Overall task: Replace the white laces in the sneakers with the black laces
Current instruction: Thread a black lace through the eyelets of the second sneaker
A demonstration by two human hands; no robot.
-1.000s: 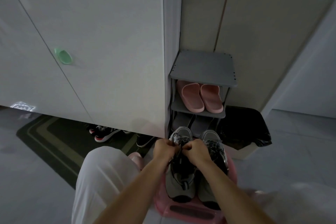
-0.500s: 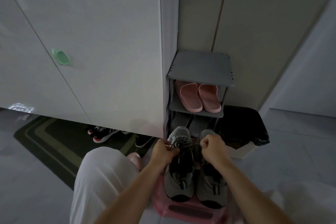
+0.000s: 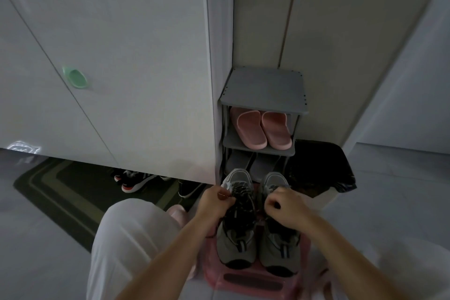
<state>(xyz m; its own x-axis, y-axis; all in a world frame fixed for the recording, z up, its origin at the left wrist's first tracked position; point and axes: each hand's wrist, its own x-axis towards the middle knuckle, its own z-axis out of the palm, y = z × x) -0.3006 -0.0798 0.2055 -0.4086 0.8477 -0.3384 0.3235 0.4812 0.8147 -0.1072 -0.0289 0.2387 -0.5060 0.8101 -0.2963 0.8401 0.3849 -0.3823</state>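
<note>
L sneaker [image 3: 237, 248] and R sneaker [image 3: 280, 251], both grey, stood side by side on pink stool [image 3: 253, 285], toes toward shoe rack [image 3: 265, 90]. L hand [image 3: 214, 202] was at left edge of L sneaker, toe end of lacing, thumb + fingers pinched on dark lace [image 3: 239, 202]. R hand [image 3: 285, 204] was over lacing of R sneaker, fingers curled tight; could not tell if lace was inside. Hands apart, L sneaker's lacing between them. Pink slippers [image 3: 261, 129] on rack shelf.
</note>
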